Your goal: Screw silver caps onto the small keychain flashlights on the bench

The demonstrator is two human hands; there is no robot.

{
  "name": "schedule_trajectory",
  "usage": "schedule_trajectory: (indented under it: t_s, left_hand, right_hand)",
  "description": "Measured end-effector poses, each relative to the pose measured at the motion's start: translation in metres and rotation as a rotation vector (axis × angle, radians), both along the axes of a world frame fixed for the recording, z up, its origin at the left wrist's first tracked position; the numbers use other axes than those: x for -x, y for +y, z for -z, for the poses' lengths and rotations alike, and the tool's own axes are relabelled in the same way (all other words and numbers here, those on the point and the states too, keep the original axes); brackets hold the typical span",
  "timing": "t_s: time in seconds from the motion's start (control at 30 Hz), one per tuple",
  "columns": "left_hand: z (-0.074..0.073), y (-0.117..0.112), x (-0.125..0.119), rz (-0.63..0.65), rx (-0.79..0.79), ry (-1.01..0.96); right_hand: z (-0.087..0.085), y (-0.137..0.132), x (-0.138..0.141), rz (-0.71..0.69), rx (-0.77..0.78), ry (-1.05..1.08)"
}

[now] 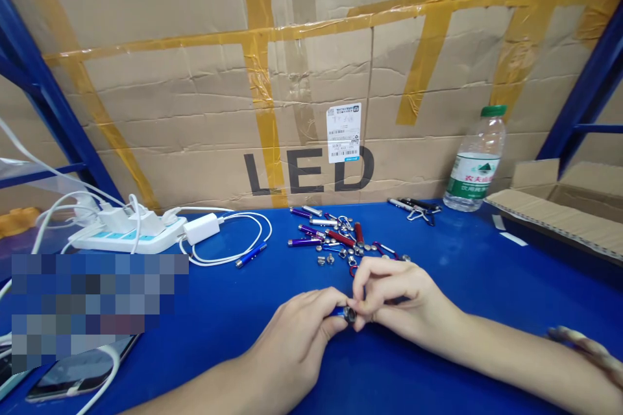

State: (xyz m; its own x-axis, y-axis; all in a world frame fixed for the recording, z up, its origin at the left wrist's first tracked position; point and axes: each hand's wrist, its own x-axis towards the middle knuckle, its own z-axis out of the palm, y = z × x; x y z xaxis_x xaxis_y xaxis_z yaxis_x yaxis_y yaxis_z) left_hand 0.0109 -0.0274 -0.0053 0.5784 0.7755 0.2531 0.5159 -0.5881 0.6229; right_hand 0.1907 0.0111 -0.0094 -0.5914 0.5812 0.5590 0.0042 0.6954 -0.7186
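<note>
My left hand (304, 331) is closed round a small blue penlight (346, 314), its open metal end pointing right. At that end my right hand (396, 292) pinches with thumb and fingers; whatever is between the fingertips is too small to make out. Just beyond my hands lies a loose group of parts: purple penlights (311, 231), red penlights (342, 238), silver caps (329, 259) and carabiner clips (387, 251). Another blue penlight (251, 255) rests apart, to the left of the group.
On the left stand a white power strip (131, 240) with cables, a white adapter (201, 229) and a phone (80, 373). At the back right are dark penlights (417, 205), a water bottle (473, 168) and an open carton (559, 220). A large cardboard box (204, 110) walls the blue table (219, 305).
</note>
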Motion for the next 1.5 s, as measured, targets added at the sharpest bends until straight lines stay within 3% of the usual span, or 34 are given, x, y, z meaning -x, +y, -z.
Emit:
schedule_trajectory:
  t_s: [0.23,0.57,0.67,0.83,0.97,1.5]
  left_hand:
    - [0.006,-0.001,0.001,-0.041,-0.025,0.045]
    - [0.011,0.000,0.001,-0.109,-0.250,0.073]
    - [0.012,0.000,0.001,-0.130,-0.284,0.076]
    - [0.013,-0.001,0.001,-0.155,-0.337,0.096]
    - [0.011,-0.001,0.000,-0.169,-0.338,0.108]
    - [0.010,0.000,0.000,-0.211,-0.189,0.047]
  right_hand:
    - [0.000,-0.005,0.002,0.117,-0.062,-0.032]
    - [0.001,-0.004,0.005,0.174,0.094,-0.107]
    - [0.000,-0.007,0.007,0.192,0.190,-0.088]
    - [0.002,-0.010,0.009,0.178,0.495,-0.110]
    - [0.004,-0.009,0.010,0.178,0.587,-0.141]
    - [0.001,-0.007,0.009,0.240,0.628,-0.196]
